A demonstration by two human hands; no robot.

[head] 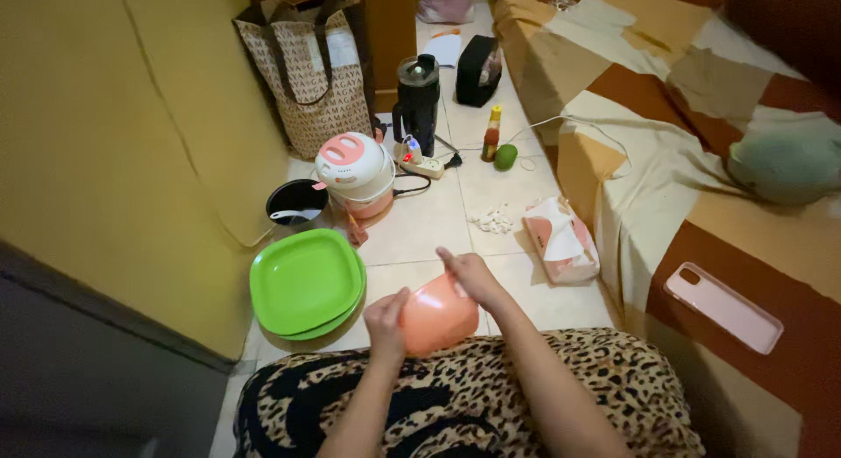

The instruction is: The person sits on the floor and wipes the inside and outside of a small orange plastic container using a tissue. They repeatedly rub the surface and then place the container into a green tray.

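The person is sitting on the floor (420, 230) and holding a small pink bowl (436, 316) over a lap covered in spotted cloth. The left hand (385, 322) is gripping the near side of the bowl, and the right hand (469, 274) is curling over its far rim, so both hands are closed on it. The bowl is looking tipped, with its bottom showing. Just beside it on the floor, green plates (305, 283) are lying in a stack. Behind them a pink and white rice cooker (355, 171) is sitting with its lid shut, next to a black pot (294, 206). No food is showing on the plates or in the bowl. A tissue pack (561, 241) is lying near the bed (701, 160).
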